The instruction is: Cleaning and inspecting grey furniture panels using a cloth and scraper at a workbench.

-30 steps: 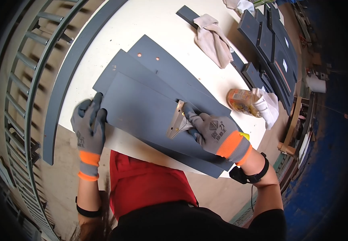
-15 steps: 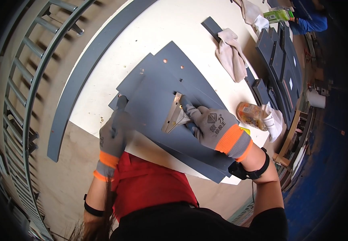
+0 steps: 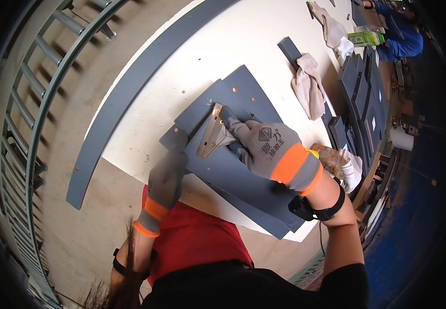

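Observation:
Several flat dark grey panels (image 3: pixel 243 190) lie stacked askew on a white table, some with small orange-rimmed holes. My right hand (image 3: pixel 272 154), in a grey glove with an orange cuff, grips a wide-headed scraper (image 3: pixel 211 135) with a metal edge. The scraper's head lies over the left part of the top panel; its handle is mostly hidden under my fingers. My left hand (image 3: pixel 166 172), gloved the same way, is at the left corner of the stack. Motion blurs its fingers, so whether they grip a panel edge cannot be told.
A long curved grey strip (image 3: pixel 130 90) runs along the table's left edge, with a metal railing (image 3: pixel 53 77) beyond. To the right are a beige cloth (image 3: pixel 309 85), an orange-toned jar (image 3: pixel 328 157), white tissue (image 3: pixel 352 170) and more grey panels (image 3: pixel 354 92). A blue-sleeved person (image 3: pixel 406 41) is at far right.
My left hand has moved right and inward along the stack. The scraper in my right hand now sits nearer the stack's left edge. The whole view has shifted slightly.

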`<state>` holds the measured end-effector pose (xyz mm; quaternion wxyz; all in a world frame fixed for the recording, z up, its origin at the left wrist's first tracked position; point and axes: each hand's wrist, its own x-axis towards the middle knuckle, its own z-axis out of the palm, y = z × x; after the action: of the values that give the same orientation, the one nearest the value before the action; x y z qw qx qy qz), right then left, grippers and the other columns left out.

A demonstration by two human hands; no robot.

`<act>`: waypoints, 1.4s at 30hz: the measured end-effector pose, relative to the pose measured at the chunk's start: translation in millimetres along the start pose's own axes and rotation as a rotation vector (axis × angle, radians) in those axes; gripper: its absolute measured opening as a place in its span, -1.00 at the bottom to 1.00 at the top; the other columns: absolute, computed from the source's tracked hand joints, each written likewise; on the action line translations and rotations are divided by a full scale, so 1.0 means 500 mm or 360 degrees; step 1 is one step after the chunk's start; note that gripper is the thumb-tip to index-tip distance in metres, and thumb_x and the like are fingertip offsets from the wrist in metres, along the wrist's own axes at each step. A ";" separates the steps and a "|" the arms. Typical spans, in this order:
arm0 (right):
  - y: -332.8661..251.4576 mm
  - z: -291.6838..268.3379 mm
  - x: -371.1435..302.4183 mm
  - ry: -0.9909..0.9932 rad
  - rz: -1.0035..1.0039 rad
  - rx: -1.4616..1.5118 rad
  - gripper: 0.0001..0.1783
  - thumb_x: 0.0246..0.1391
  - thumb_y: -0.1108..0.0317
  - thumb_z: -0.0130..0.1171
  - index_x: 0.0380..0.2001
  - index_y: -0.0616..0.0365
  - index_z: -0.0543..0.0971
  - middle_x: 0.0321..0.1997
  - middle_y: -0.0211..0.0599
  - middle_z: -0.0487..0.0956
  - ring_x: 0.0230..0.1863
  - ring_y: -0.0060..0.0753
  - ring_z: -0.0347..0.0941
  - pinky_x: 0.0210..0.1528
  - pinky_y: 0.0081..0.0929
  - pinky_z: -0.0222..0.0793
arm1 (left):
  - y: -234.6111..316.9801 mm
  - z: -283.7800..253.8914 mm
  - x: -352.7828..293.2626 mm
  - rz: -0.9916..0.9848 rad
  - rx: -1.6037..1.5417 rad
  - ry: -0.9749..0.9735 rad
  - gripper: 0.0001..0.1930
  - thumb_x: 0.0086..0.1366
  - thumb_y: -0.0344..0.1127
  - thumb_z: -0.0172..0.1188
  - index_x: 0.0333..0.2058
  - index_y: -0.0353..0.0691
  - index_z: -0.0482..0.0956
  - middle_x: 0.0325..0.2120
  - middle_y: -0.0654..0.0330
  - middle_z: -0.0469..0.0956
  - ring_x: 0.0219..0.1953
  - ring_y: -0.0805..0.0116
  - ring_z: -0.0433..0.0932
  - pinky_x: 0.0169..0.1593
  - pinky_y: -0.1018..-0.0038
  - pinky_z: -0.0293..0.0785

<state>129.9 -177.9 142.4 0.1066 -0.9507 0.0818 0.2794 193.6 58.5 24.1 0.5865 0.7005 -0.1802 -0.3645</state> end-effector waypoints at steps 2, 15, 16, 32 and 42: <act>0.000 -0.003 0.000 -0.0022 0.0007 0.0003 -0.40 0.17 0.24 -0.02 0.29 0.11 0.28 -0.14 -0.15 0.55 -0.16 -0.12 0.55 -0.13 -0.29 0.47 | 0.000 -0.003 -0.001 -0.0027 0.0059 -0.0008 -0.64 0.31 -0.54 -0.05 0.08 -0.44 0.45 -0.20 -0.01 0.61 -0.21 0.28 0.60 -0.11 0.39 0.54; 0.026 -0.042 0.016 -0.0264 -0.0036 -0.0146 -0.42 0.16 0.18 0.02 0.28 -0.10 0.34 -0.14 -0.26 0.54 -0.15 -0.17 0.55 -0.15 -0.25 0.49 | 0.043 -0.012 -0.013 -0.0490 -0.0724 -0.0134 -0.45 0.50 -0.08 -0.15 0.26 -0.41 0.24 -0.02 0.00 0.50 0.01 0.26 0.52 0.09 0.36 0.41; 0.029 -0.049 0.018 -0.0330 -0.0002 -0.0194 -0.42 0.15 0.19 0.02 0.28 -0.13 0.35 -0.14 -0.27 0.54 -0.16 -0.16 0.55 -0.16 -0.25 0.49 | 0.045 -0.011 -0.020 -0.0525 -0.1305 -0.0112 -0.38 0.51 -0.01 -0.26 0.31 -0.42 0.14 0.13 -0.07 0.42 0.15 0.16 0.46 0.21 0.27 0.36; -0.047 -0.064 0.055 -0.0537 -0.0488 -0.0291 -0.56 0.11 0.24 0.03 0.09 -0.02 0.49 -0.18 -0.23 0.57 -0.20 -0.14 0.58 -0.13 -0.27 0.49 | 0.036 -0.016 -0.031 -0.0543 -0.1826 -0.0342 -0.27 0.50 0.13 -0.49 0.36 -0.40 -0.04 0.30 -0.06 0.17 0.34 0.09 0.17 0.40 0.15 0.00; -0.066 -0.015 0.037 -0.0436 -0.0401 -0.0229 -0.38 0.03 0.27 0.12 0.23 -0.14 0.40 -0.22 -0.27 0.55 -0.19 -0.15 0.55 -0.14 -0.28 0.48 | 0.067 -0.036 -0.025 -0.0362 -0.0473 -0.0499 -0.29 0.50 0.12 -0.47 0.36 -0.39 -0.01 0.28 -0.01 0.21 0.27 0.11 0.24 0.39 0.22 0.03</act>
<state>156.3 -149.7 143.3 0.0826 -0.9117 -0.0734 0.3958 204.2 71.3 60.9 0.6032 0.5571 -0.1334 -0.5549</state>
